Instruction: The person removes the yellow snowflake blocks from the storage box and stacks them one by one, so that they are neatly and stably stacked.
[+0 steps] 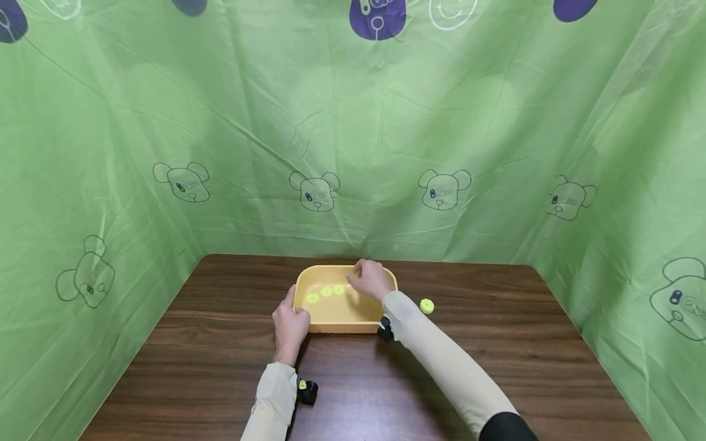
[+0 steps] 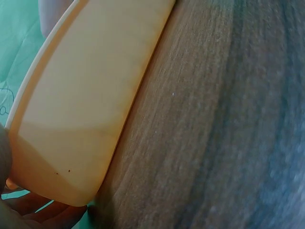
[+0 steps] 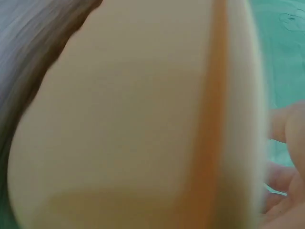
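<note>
Head view: tray (image 1: 344, 328) on the table (image 1: 220, 355), long axis left to right, near wall facing the person. Rounded corners, smooth yellow-orange, plastic-looking. Left hand (image 1: 291, 321) grips the left end, thumb at the near corner. Right hand (image 1: 372, 280) is over the right end, fingers bent; whether they hold anything cannot be told. That hand and its pale sleeve (image 1: 441, 367) cover the tray's right side. Three flowers (image 1: 326, 291), yellow-green and scalloped, lie inside, left of centre, in a short row slanting slightly up to the right. A loose piece (image 1: 426, 306), same colour, sits on the table just right of the tray. Wood-grain tabletop; creased green cloth (image 1: 353, 122) behind, bear heads printed on it.

Left wrist view: near wall runs diagonally, two dark specks near its lower corner; fingers curl round that end, partly cut off. Tray interior hidden.

Right wrist view: blurred wall and rim; fingers cropped at right, tips hidden.
</note>
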`<control>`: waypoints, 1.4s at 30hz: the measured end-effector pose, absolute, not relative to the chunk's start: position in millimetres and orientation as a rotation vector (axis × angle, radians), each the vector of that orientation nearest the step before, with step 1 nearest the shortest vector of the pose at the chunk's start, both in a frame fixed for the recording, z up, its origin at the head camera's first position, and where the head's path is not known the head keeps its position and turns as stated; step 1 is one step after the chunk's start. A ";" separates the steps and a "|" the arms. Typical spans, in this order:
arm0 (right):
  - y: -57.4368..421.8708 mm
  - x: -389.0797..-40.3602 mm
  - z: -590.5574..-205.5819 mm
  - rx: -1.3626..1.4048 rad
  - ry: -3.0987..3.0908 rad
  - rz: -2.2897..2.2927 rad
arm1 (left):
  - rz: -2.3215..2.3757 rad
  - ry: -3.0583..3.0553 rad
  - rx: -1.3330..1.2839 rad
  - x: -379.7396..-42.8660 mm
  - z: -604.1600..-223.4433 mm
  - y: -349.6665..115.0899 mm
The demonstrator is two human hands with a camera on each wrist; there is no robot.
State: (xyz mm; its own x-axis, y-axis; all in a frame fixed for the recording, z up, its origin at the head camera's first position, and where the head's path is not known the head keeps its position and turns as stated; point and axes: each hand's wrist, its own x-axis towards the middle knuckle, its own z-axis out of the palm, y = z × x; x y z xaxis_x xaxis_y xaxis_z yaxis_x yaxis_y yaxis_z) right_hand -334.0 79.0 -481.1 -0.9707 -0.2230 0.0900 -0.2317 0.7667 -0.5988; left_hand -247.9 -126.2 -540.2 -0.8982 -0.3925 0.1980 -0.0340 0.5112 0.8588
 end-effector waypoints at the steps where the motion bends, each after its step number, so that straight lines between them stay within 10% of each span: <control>1: 74.6 -334.5 -482.9 0.385 -2.959 0.983 | -1.345 -2.390 0.351 -247.7 -540.2 -126.2; 42: 29.9 -344.6 -514.3 0.123 -3.175 0.883 | -1.360 -2.383 0.367 -250.2 -539.2 -127.4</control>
State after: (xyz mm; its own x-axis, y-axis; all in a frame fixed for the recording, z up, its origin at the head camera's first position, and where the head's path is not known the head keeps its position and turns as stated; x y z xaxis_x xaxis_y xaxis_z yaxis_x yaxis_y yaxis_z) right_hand -344.6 29.9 -514.3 -0.9851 -0.1133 -0.1296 -0.0300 0.8546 -0.5184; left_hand -250.2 -127.4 -539.2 -0.8974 -0.3992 0.1881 -0.0411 0.5001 0.8650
